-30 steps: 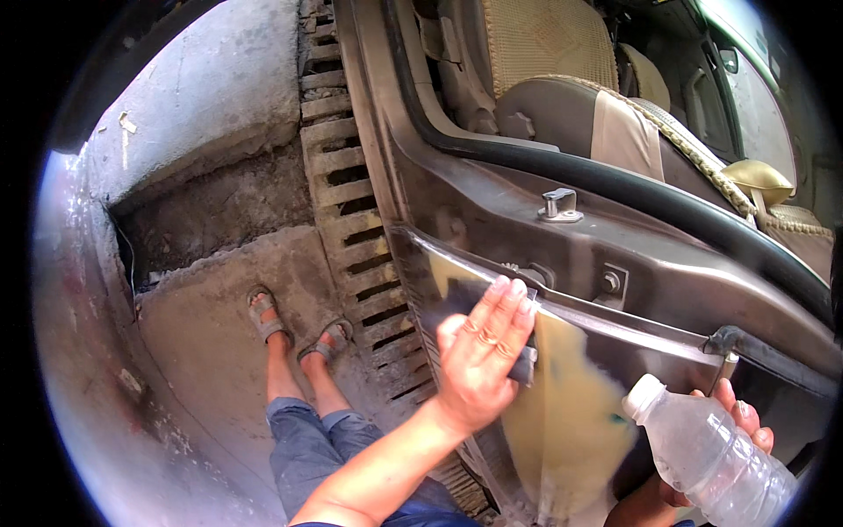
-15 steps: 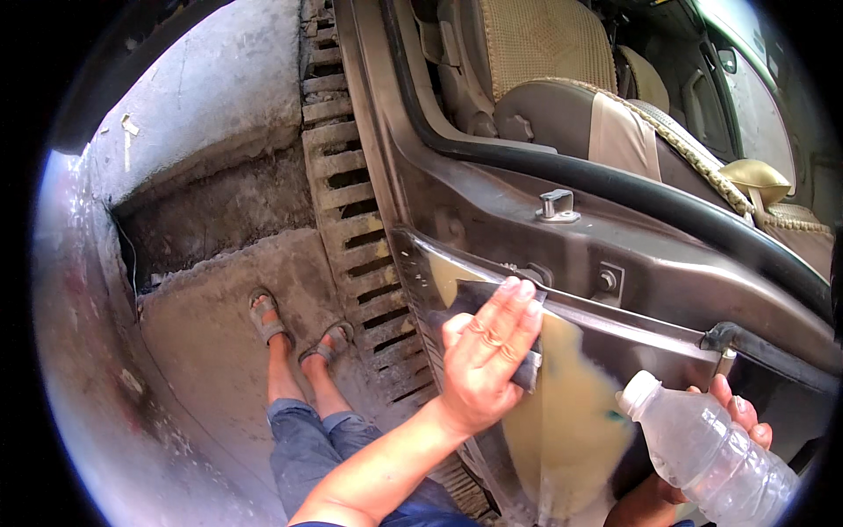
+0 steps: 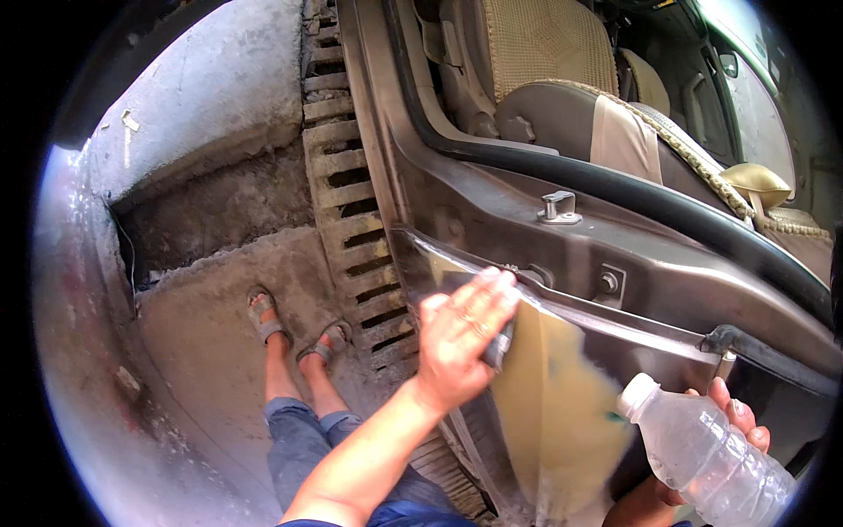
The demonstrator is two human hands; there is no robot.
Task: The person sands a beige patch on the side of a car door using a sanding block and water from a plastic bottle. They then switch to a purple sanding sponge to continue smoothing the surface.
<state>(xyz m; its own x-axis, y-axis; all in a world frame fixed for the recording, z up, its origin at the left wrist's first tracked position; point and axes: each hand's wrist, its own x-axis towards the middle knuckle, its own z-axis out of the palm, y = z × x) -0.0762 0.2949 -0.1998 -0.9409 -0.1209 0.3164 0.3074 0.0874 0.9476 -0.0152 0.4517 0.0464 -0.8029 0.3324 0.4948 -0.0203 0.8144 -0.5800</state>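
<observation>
My left hand (image 3: 461, 338) presses flat on a dark sheet of sandpaper (image 3: 500, 348), its fingers together and pointing up and to the right. Most of the sheet is hidden under the hand. Beneath lies a brown car body panel (image 3: 637, 332) with a smooth yellowish patch of filler (image 3: 558, 400), just below the door opening's edge. At the lower right my right hand (image 3: 742, 415) grips a clear plastic bottle (image 3: 711, 452). The bottle is tilted, its white cap (image 3: 639, 393) toward the patch. Only some fingers of this hand show behind it.
Above the panel are a metal door striker (image 3: 558, 208), a bolt (image 3: 608, 281) and a black rubber seal (image 3: 615, 200). Beyond sits a covered car seat (image 3: 549, 48). A slotted drain grate (image 3: 347, 198) runs along the floor beside my sandalled feet (image 3: 327, 342).
My left hand has slid a little to the left with the sandpaper, baring more of the yellowish patch. The right hand and the bottle have hardly moved.
</observation>
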